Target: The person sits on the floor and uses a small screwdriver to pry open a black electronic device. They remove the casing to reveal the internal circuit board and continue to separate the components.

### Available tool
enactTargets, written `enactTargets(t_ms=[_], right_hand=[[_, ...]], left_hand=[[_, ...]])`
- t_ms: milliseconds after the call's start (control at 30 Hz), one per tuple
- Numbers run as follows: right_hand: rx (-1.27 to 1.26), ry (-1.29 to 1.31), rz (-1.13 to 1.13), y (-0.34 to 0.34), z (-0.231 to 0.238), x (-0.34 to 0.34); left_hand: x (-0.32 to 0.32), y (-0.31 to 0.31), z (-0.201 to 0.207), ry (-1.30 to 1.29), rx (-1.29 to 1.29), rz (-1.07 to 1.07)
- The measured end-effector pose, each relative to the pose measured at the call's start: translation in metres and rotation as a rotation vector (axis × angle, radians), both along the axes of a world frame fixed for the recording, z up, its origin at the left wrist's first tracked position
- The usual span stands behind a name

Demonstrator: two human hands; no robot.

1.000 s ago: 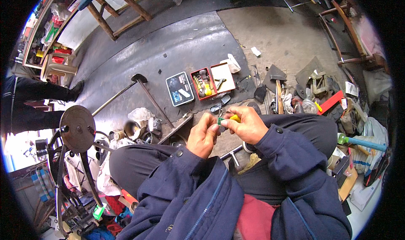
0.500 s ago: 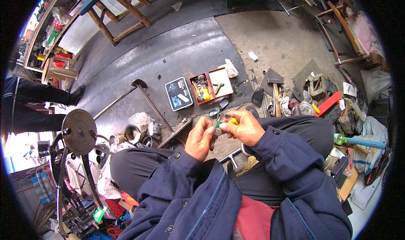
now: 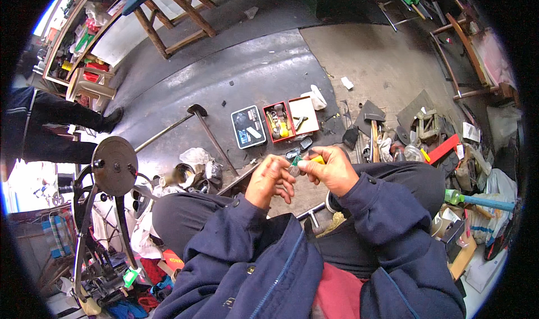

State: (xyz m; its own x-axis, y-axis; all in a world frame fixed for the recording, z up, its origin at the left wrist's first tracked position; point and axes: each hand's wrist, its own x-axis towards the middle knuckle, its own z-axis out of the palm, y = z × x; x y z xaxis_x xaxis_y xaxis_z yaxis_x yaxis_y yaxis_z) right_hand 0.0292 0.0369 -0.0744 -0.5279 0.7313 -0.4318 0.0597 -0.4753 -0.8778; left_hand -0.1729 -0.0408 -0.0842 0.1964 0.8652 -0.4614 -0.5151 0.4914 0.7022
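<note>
In front of my lap, my left hand (image 3: 271, 181) has its fingers apart and slightly curled, its fingertips beside the small green piece (image 3: 295, 160). My right hand (image 3: 337, 172) pinches that piece, which looks like a small circuit board with a pale round part below it. Tucked in the same hand is a yellow object (image 3: 318, 159), perhaps a tool handle; its far end is hidden by my fingers. Just beyond my hands stands a red box (image 3: 271, 138) holding small tools and yellow items. Its pale open lid (image 3: 300, 106) lies beside it.
A black case (image 3: 247, 127) lies left of the red box. The metal stand with a round plate (image 3: 114, 166) rises at left. Another person's dark-trousered legs (image 3: 62, 114) are behind it. A wooden stool (image 3: 179, 16) stands far left; scrap and a red bar (image 3: 443, 149) lie right.
My left hand's fingers have come off the green piece and spread apart. My right hand keeps hold of it. The whole view has shifted slightly.
</note>
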Motion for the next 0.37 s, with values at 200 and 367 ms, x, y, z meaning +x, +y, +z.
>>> enactTargets(t_ms=[200, 367], right_hand=[[0.194, -0.035, 0.06, -0.012, 0.024, -0.013], [0.05, -0.043, 0.071, -0.018, 0.065, -0.014]], left_hand=[[0.005, -0.006, 0.036, 0.221, 0.034, -0.095], [-0.051, 0.0, 0.075, 0.388, 0.022, -0.258]])
